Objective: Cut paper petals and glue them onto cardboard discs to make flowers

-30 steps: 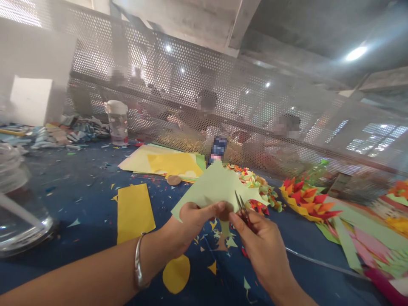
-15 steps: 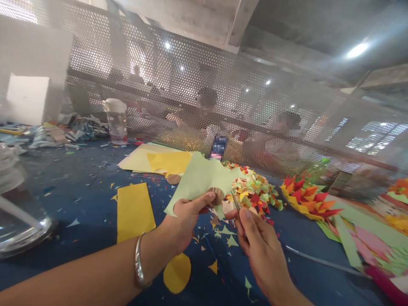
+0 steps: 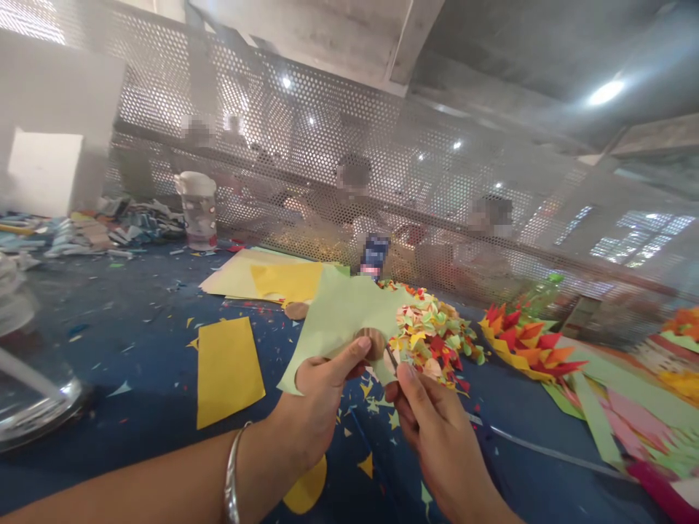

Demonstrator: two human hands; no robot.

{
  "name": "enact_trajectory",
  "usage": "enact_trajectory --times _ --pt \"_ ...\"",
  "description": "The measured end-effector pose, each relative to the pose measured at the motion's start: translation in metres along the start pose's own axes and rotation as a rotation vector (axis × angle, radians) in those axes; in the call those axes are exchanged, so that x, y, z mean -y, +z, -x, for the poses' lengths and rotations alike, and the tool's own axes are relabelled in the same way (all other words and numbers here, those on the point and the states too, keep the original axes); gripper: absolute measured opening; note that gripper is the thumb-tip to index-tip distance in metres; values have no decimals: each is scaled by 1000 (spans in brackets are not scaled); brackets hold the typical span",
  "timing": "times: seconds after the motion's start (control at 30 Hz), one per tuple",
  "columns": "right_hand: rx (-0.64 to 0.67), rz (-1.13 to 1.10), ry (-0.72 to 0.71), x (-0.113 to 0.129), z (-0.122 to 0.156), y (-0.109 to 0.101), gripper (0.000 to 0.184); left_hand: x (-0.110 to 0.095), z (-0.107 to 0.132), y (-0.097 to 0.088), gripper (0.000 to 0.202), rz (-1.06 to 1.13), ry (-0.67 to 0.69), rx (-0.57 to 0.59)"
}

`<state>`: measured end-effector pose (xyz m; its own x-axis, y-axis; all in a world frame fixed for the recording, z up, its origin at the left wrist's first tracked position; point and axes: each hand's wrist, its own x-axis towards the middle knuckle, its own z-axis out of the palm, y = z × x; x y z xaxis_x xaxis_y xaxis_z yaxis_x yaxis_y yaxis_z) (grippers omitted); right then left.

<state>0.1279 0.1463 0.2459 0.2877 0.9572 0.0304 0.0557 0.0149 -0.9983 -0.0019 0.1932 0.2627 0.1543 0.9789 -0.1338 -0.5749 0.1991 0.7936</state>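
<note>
Pinched between thumb and fingers, pale green paper [image 3: 349, 306] with jagged, curving edges is held by the left hand [image 3: 320, 393] above the blue table [image 3: 147, 364], a round, wood-grained disc [image 3: 376, 343] pressed on it. The right hand [image 3: 437, 415] grasps slim metal scissors [image 3: 391, 358] near the disc's right side. Curled, crinkled scraps [image 3: 437, 327] heap to the far right; a flat yellow rectangle [image 3: 229, 371] lies left.
</note>
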Motion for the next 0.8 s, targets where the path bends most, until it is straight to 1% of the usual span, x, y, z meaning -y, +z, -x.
enact_trajectory --times 0.07,0.23,0.37,0.5,0.63,0.8 --pt "-16 -20 11 0 0 1 49 4 1 0 25 0 -25 13" --pt "-27 -59 34 1 3 1 44 8 4 -2 25 -17 -61 101" --pt "-21 -77 42 2 4 1 44 9 5 -2 27 -46 -84 84" --pt "-16 -106 55 2 4 2 47 9 6 1 28 5 -99 60" --pt "-20 -115 64 3 3 2 50 13 5 0 29 11 -60 91" --pt "-11 -143 81 5 2 2 48 16 0 -7 30 -203 48 57"
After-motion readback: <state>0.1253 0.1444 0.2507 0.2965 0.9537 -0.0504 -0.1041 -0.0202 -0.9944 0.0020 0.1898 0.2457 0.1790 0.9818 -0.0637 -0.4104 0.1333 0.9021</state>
